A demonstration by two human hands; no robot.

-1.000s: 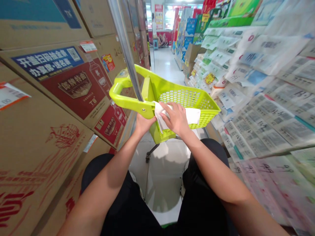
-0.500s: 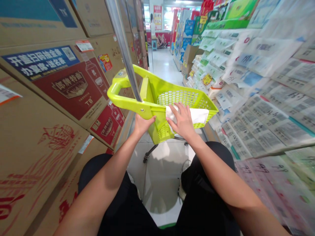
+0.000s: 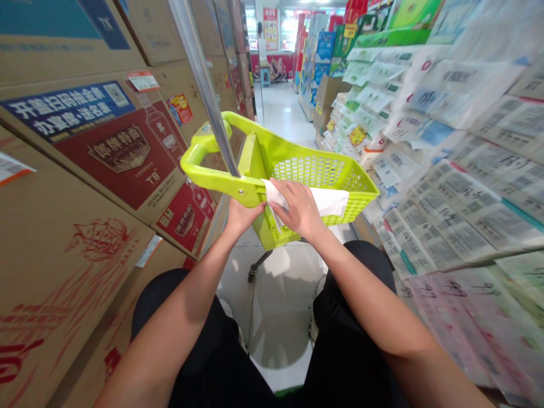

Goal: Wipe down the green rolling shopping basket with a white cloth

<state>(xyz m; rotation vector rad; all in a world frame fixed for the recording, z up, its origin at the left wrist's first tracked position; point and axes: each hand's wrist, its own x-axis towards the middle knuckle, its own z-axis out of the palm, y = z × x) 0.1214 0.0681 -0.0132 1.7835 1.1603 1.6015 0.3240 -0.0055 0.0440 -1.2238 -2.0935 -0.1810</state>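
A lime-green plastic shopping basket [image 3: 293,148] with perforated walls stands on a wheeled frame in front of me, a metal pole [image 3: 208,79] rising past its handle end. My left hand [image 3: 242,218] grips the near corner of the basket below the handle, thumb on the outer wall and the other fingers hidden behind it. With bent fingers, my right hand [image 3: 300,208] presses a white cloth [image 3: 331,202] against the near side wall, just under the rim. The cloth's free part trails right along that wall.
Stacked cardboard cartons [image 3: 123,150] line the left side closely. Wrapped paper packs [image 3: 459,187] are piled along the right. My knees flank the basket above the tiled floor [image 3: 280,300]. A person [image 3: 262,45] is near a blue stool [image 3: 265,76] at the aisle's far end.
My right hand and the white cloth have slid left along the basket's near wall, closer to my left hand. My left hand keeps its hold, and the basket has shifted slightly left in view.
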